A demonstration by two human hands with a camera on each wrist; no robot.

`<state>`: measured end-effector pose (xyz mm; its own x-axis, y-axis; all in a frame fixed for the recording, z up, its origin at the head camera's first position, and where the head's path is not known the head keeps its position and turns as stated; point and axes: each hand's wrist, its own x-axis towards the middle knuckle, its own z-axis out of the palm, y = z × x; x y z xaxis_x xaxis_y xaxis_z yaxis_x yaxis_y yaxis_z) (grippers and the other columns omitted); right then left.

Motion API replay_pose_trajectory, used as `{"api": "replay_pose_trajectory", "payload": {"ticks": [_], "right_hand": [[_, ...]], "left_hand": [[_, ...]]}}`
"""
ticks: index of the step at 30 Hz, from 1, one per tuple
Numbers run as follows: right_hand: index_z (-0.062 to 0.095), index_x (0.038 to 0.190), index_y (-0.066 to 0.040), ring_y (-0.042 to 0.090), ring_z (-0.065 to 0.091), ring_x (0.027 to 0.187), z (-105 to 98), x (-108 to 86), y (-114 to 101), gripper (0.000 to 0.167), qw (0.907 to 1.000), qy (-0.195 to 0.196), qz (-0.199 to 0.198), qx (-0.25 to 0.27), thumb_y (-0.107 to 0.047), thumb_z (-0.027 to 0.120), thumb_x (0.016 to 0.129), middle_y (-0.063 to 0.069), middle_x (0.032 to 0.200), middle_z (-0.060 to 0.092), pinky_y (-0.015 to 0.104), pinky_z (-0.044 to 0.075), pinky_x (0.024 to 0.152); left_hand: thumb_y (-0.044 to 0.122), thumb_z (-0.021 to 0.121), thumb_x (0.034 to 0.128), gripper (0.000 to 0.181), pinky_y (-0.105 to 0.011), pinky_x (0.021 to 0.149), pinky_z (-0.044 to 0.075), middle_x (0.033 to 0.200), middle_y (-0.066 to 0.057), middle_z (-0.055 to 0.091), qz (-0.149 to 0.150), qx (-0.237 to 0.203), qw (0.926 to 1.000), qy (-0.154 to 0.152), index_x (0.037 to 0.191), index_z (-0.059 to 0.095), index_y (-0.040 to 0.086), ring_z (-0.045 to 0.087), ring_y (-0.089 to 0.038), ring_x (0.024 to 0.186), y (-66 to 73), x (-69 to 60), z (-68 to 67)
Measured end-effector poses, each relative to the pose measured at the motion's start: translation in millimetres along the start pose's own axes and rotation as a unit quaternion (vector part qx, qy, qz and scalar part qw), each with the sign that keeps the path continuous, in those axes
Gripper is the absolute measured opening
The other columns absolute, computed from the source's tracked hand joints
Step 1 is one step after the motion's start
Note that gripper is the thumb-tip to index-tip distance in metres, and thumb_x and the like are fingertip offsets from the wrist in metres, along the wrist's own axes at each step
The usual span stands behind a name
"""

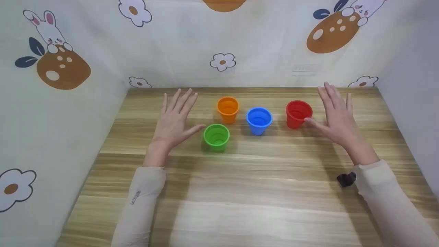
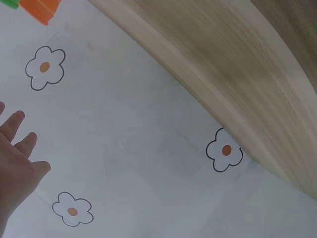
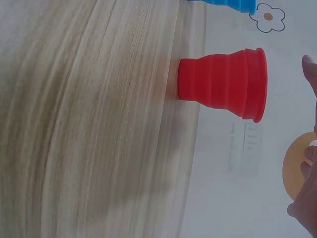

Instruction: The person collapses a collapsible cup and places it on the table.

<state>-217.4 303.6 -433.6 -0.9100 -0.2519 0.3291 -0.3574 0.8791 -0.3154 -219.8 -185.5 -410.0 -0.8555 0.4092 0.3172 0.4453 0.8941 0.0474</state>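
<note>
Four colours of cup stand upright, mouths up, on the wooden table: green (image 1: pixel 216 137), orange (image 1: pixel 228 109), blue (image 1: pixel 259 120) and red (image 1: pixel 295 118). My left hand (image 1: pixel 174 120) is held with fingers spread, its thumb near the green cup's rim. On the other side my right hand (image 1: pixel 337 118) has straight fingers, and its thumb tip overlaps the red cup's rim in the head view. In the right wrist view a gap shows between the red cup (image 3: pixel 223 84) and the hand (image 3: pixel 309 148). Neither hand holds anything.
A pale wall covering (image 1: pixel 185 44) printed with flowers and rabbits rises behind the table (image 1: pixel 260 192) and along its left side. A plain pale wall (image 1: pixel 408 85) bounds the right. A small black object (image 1: pixel 346 179) sits at the right sleeve's cuff.
</note>
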Motion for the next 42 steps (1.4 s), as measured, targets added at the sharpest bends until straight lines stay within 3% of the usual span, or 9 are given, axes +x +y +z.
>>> {"api": "replay_pose_trajectory", "payload": {"ticks": [9,25,34,42], "right_hand": [[0.015,0.161,-0.017,0.035,0.010,0.154,1,-5.6,-2,0.095,0.9999,0.007,-0.010,0.002,-0.056,0.063,0.089,0.011,0.168,0.011,0.064,-0.009,0.123],[0.016,0.161,-0.018,0.033,0.010,0.155,8,-11.4,-12,0.096,0.9999,-0.009,-0.014,0.002,-0.049,0.069,0.087,0.012,0.168,0.012,0.065,-0.006,0.123],[0.021,0.159,-0.015,0.036,0.015,0.153,12,-13.3,-21,0.096,0.9997,-0.011,-0.020,0.005,-0.047,0.073,0.085,0.012,0.168,0.015,0.066,0.002,0.123],[0.021,0.159,-0.017,0.037,0.019,0.152,16,-14.9,-33,0.097,0.9984,0.004,-0.053,0.023,-0.041,0.076,0.084,0.014,0.166,0.020,0.064,0.008,0.124]], "left_hand": [[0.067,0.061,0.0858,0.095,-0.056,0.127,0.003,0.166,-0.003,0.024,0.016,-0.005,0.9999,-0.001,0.160,0.022,0.021,0.020,-0.031,0.154,-3.1,-4.5,1.6],[0.063,0.069,0.0824,0.096,-0.054,0.128,0.005,0.164,-0.004,0.030,0.046,-0.052,0.9960,-0.056,0.158,0.028,0.020,0.026,-0.029,0.152,-7.0,-13.0,4.3],[0.048,0.081,0.0776,0.093,-0.053,0.127,0.013,0.159,-0.006,0.040,0.070,-0.092,0.9916,-0.059,0.154,0.038,0.015,0.036,-0.029,0.148,-4.9,-15.3,11.9],[0.050,0.079,0.0798,0.090,-0.047,0.128,0.015,0.157,-0.004,0.043,0.074,-0.095,0.9897,-0.077,0.153,0.039,0.018,0.038,-0.026,0.147,-2.3,-18.0,16.6]]}}
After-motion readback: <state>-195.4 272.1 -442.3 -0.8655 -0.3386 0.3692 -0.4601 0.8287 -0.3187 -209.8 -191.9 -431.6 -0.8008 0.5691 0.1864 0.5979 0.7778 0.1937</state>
